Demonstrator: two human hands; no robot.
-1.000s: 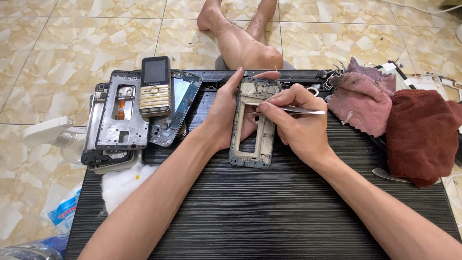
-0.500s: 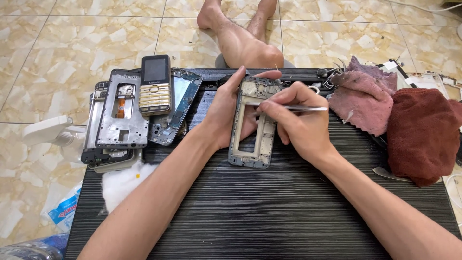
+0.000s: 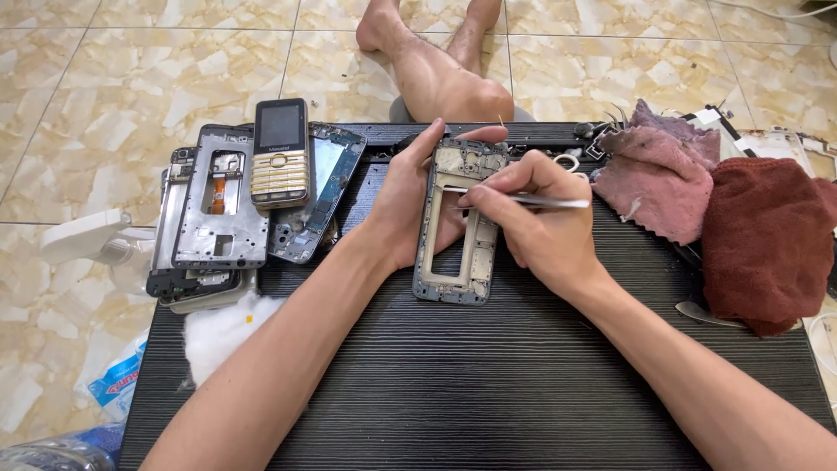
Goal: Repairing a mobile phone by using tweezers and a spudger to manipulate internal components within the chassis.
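— How many phone parts lie on the desk?

— One keypad phone, about three bare frames stacked at the left, and one phone frame at the centre.

— And the hands?

— The left hand has its grip clamped on that centre frame; the right hand pinches tweezers over it. Two cloths lie at the right.

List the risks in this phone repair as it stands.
The tweezers in the right hand point into the phone frame; a slip might scratch it or jab the left hand bracing it. The pile of phone parts overhangs the black board's left edge and might slide off if nudged.
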